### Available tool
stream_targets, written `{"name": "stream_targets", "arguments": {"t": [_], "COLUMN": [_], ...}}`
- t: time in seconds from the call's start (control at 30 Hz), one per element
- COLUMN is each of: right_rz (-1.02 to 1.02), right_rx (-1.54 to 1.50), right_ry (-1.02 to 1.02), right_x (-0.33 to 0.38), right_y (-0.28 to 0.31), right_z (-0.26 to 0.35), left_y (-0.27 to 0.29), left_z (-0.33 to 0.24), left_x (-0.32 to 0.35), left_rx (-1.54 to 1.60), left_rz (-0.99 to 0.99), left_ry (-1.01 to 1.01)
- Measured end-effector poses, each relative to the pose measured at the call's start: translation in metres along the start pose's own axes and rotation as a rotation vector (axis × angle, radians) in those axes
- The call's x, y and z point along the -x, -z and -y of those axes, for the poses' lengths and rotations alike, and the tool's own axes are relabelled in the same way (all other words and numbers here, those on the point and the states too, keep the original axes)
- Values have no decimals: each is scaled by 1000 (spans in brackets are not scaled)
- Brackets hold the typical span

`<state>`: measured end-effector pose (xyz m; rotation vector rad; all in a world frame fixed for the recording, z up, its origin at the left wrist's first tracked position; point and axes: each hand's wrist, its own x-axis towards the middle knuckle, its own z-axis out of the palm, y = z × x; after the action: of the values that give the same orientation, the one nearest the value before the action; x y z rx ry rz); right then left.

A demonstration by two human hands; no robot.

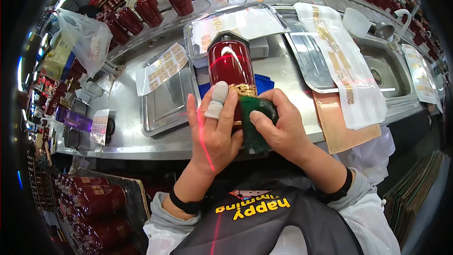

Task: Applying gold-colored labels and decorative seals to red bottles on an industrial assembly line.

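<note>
A shiny dark red cylindrical container (231, 61) with a gold patterned band lies tilted away from me over the steel counter's front edge. My left hand (214, 130) cups its left side; the index finger wears a white fabric cot. My right hand (283, 130) presses a dark green cloth (257, 127) against the container's lower end, thumb on top. A thin red laser line runs across my left hand.
The steel counter (292, 73) holds metal trays (165, 104), clear sheets of gold decals (339, 61), a blue cloth (264, 82) and a sink (391, 68). More red containers (146, 9) line the back left and lie stacked (96, 198) at lower left. A plastic bag (85, 38) hangs left.
</note>
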<state>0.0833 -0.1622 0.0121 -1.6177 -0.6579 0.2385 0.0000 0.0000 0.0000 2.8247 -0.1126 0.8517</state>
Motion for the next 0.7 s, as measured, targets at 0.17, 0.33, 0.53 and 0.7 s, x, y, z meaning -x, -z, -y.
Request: {"name": "stream_targets", "arguments": {"t": [0.17,0.33,0.53,0.7], "right_rz": [17,-5,8,13], "right_rx": [20,29,8,-40], "right_ry": [-37,-31,-31,-88], "right_x": [4,2,2,2], "right_y": [4,6,4,9], "right_z": [-4,-6,-12,-12], "left_y": [-16,7,-10,7], "left_z": [13,-6,16,-7], "left_x": [21,-7,19,-13], "left_rx": [363,72,292,15], "left_rz": [-248,-98,-191,2], "left_ry": [81,-35,94,-25]}}
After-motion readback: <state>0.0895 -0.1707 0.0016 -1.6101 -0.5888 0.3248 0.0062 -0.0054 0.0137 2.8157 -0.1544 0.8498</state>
